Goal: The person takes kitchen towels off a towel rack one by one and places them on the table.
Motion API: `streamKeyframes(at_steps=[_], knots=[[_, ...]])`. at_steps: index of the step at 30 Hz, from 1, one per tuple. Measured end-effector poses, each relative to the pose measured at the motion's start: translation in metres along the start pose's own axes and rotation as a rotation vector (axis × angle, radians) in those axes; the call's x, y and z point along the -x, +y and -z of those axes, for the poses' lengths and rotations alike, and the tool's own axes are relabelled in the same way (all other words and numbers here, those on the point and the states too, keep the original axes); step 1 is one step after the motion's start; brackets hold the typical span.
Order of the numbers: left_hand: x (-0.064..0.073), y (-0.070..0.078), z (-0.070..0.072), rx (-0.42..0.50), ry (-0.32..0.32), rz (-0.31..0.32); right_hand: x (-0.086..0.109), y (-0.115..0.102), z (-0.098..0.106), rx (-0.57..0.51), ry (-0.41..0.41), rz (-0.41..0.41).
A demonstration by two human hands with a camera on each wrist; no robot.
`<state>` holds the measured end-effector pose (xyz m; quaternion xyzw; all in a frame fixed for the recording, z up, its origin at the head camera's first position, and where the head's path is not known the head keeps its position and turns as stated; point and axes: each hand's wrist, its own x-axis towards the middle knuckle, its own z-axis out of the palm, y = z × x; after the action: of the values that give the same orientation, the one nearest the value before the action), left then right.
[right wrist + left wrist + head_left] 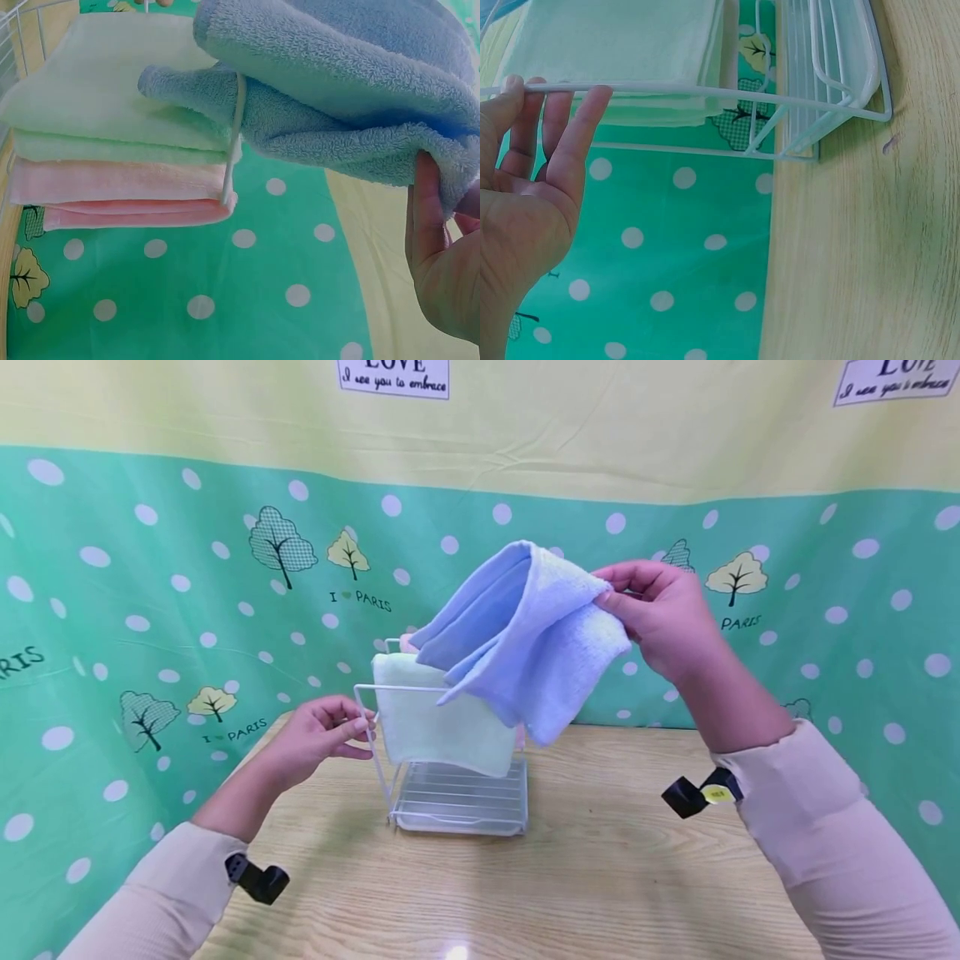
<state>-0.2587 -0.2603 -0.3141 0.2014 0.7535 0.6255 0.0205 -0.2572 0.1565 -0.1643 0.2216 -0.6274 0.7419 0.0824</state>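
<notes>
A white wire rack [690, 91] stands on the table, and my left hand [318, 739] pinches its left side post between thumb and fingers. My right hand [667, 622] grips one end of a folded blue towel [562, 635], held up above the rack's right side. The towel's loose folds hang to the left, over the front top bar. A pale green towel [435, 727] is draped on the rack. Behind it hangs a pink towel [127, 180], mostly hidden in the head view. In the right wrist view, part of the blue towel overlaps a rack bar.
Low in the rack sits a pale tray [450, 825] under a wire grid. The wooden table [615, 868] extends around it. A green and yellow curtain [480, 468] with dots and trees hangs close behind and at the left. Each wrist wears a small black camera mount.
</notes>
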Motion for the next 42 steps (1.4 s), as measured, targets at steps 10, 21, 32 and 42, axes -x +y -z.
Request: streamKeyframes(at_steps=[10,21,32,42], knots=[[0.000,0.000,0.001,0.011,0.001,0.008,0.002,-0.013,0.015,0.052,0.133,0.021],[-0.001,0.001,0.001,0.036,-0.015,-0.008,0.000,-0.020,0.044,-0.062,0.220,0.091],[0.000,0.001,0.002,0.032,-0.023,-0.021,0.003,-0.011,0.068,0.033,0.368,0.000],[-0.001,0.001,0.001,0.045,-0.024,-0.020,0.008,0.013,0.075,0.164,0.405,-0.099]])
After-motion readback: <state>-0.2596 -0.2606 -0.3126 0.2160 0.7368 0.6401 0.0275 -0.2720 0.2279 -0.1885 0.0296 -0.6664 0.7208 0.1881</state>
